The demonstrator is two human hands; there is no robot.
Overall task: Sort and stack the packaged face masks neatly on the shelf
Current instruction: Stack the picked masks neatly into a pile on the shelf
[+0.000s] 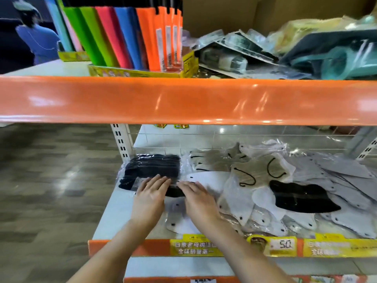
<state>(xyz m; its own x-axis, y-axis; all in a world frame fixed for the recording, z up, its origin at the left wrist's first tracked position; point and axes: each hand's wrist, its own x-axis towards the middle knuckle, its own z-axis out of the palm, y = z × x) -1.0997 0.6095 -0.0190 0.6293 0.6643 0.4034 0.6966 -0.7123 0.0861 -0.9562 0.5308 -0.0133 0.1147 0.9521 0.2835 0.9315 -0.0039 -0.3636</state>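
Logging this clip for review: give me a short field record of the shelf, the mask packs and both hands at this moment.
setting: store shelf, orange edge with price tags
sorted stack: black mask packs piled at the shelf's left end
unsorted pile: white, beige and grey mask packs spread loosely to the right
stray: one black mask pack lying on the loose pile
left hand: fingers straight, flat on the black stack's front edge
right hand: fingers straight, beside it, no grip
shelf above: coloured folders upright in a yellow box

Orange shelf beam (183,100) overhangs; loose masks (285,186) crowd right; left shelf edge (110,217) bare.
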